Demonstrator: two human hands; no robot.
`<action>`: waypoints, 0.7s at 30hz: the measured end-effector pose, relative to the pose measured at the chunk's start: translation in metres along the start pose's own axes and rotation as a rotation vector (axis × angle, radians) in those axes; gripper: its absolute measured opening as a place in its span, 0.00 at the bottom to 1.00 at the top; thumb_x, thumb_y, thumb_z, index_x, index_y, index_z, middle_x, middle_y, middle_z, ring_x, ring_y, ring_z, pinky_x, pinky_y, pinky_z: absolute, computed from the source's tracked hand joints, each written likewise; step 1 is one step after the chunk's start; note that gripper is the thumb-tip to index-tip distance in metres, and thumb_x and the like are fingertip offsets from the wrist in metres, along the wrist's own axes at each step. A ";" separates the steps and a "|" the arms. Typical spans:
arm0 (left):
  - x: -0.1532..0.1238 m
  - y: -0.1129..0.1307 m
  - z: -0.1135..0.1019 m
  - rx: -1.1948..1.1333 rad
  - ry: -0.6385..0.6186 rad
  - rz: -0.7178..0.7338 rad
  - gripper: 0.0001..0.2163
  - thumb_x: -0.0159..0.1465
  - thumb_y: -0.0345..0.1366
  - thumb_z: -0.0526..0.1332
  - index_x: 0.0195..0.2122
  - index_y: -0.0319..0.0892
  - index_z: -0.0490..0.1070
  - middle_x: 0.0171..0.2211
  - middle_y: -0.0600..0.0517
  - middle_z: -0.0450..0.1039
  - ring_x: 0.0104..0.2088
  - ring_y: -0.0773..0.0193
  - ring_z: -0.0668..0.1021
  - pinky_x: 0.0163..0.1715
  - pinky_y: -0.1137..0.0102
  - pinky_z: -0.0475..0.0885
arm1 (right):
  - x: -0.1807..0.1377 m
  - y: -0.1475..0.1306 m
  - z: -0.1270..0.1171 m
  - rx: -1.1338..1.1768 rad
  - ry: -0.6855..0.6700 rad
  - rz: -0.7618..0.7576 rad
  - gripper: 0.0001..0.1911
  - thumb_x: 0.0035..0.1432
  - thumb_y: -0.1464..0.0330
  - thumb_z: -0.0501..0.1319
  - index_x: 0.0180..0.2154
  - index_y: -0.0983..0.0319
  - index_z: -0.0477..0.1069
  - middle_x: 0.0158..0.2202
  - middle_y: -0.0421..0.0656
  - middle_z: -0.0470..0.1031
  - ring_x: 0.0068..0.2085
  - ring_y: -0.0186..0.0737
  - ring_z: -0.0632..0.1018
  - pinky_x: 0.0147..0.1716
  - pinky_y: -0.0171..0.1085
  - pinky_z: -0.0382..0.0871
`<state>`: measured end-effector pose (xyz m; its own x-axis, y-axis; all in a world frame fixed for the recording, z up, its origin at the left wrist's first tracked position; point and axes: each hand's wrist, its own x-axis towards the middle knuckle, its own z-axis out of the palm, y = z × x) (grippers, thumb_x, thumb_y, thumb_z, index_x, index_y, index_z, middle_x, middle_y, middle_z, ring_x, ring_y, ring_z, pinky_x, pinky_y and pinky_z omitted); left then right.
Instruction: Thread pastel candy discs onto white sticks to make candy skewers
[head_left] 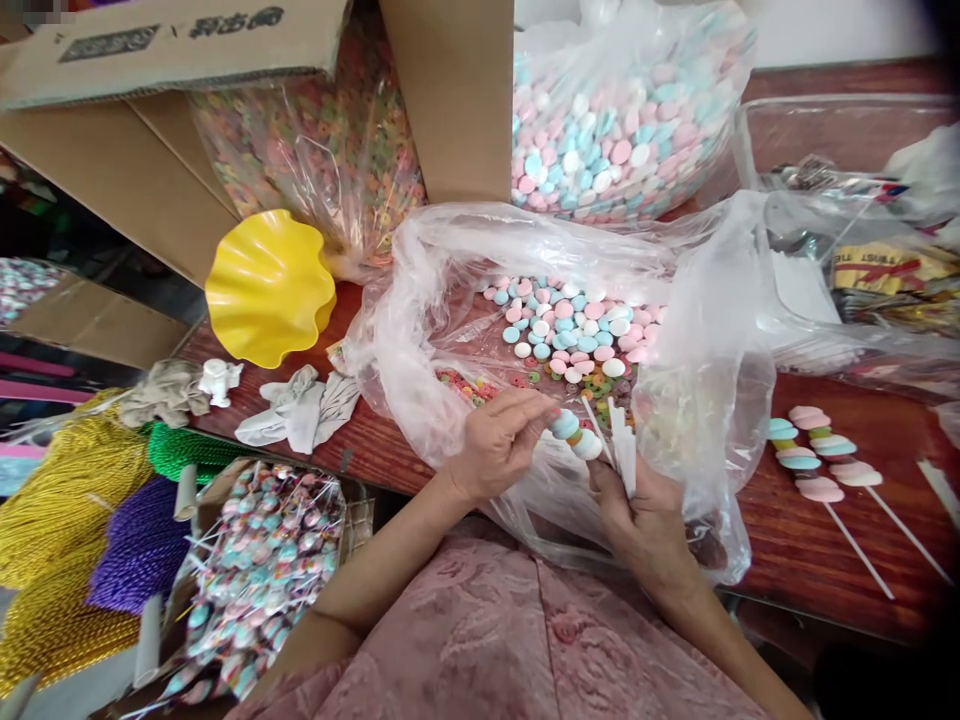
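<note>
I count two filled candy sticks [814, 460] on the table [810, 560]. Left hand [499, 445] pinches a part-loaded third stick [576, 436], right hand [649, 520] clutches spare sticks [622, 452]; loose discs [577, 330] remain.

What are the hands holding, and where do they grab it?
The left hand pinches the candy stack at its top; the right hand grips white sticks by their lower ends.

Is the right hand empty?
No, the right hand grips several white sticks, one of them threaded with candies.
</note>
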<state>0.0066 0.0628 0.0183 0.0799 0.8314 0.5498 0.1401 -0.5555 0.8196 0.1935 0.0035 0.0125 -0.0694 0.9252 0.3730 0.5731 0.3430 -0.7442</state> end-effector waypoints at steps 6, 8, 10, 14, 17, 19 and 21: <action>0.012 0.007 0.001 -0.519 0.017 -0.608 0.16 0.54 0.41 0.75 0.43 0.44 0.82 0.32 0.54 0.75 0.31 0.71 0.76 0.32 0.75 0.74 | -0.001 0.000 0.005 0.153 0.027 0.034 0.14 0.65 0.69 0.58 0.25 0.59 0.66 0.19 0.35 0.63 0.20 0.33 0.64 0.21 0.34 0.60; 0.012 0.007 0.001 -0.546 -0.030 -0.678 0.13 0.54 0.43 0.75 0.37 0.41 0.83 0.35 0.51 0.77 0.31 0.71 0.75 0.31 0.76 0.73 | -0.002 0.003 0.007 0.184 0.026 0.102 0.13 0.65 0.67 0.59 0.26 0.59 0.69 0.19 0.35 0.65 0.20 0.34 0.66 0.21 0.34 0.61; 0.009 0.006 0.002 -0.544 -0.052 -0.718 0.15 0.55 0.46 0.73 0.35 0.39 0.82 0.35 0.50 0.77 0.29 0.71 0.75 0.30 0.75 0.72 | -0.003 0.006 0.007 0.216 -0.012 0.150 0.13 0.64 0.65 0.60 0.27 0.60 0.71 0.19 0.36 0.66 0.21 0.35 0.66 0.22 0.34 0.62; 0.004 0.006 0.006 -0.480 -0.012 -0.700 0.17 0.57 0.50 0.71 0.35 0.39 0.81 0.28 0.52 0.76 0.26 0.69 0.75 0.29 0.72 0.74 | -0.004 0.013 0.005 0.272 -0.157 0.166 0.16 0.63 0.62 0.60 0.24 0.60 0.71 0.19 0.37 0.67 0.21 0.35 0.67 0.22 0.34 0.63; 0.002 0.008 0.008 -0.372 -0.023 -0.559 0.17 0.59 0.51 0.69 0.34 0.39 0.81 0.32 0.50 0.76 0.28 0.68 0.77 0.28 0.72 0.75 | -0.006 0.016 0.005 0.288 -0.168 0.236 0.19 0.63 0.61 0.59 0.22 0.60 0.69 0.19 0.37 0.66 0.22 0.34 0.67 0.22 0.34 0.63; 0.001 0.009 0.009 -0.347 -0.050 -0.494 0.16 0.61 0.50 0.68 0.34 0.40 0.80 0.35 0.49 0.76 0.27 0.68 0.77 0.27 0.72 0.76 | -0.008 0.017 0.007 0.315 -0.117 0.290 0.19 0.63 0.60 0.60 0.22 0.60 0.67 0.19 0.37 0.64 0.22 0.34 0.66 0.22 0.33 0.62; -0.001 0.010 0.010 -0.374 -0.066 -0.493 0.16 0.62 0.49 0.66 0.36 0.40 0.80 0.36 0.49 0.76 0.25 0.70 0.77 0.25 0.73 0.76 | -0.009 0.015 0.009 0.356 -0.085 0.308 0.19 0.63 0.60 0.60 0.22 0.60 0.65 0.19 0.36 0.62 0.22 0.33 0.65 0.22 0.33 0.61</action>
<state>0.0177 0.0572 0.0242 0.1565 0.9835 0.0911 -0.1785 -0.0625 0.9819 0.1955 0.0016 -0.0066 -0.0154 0.9975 0.0694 0.2630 0.0710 -0.9622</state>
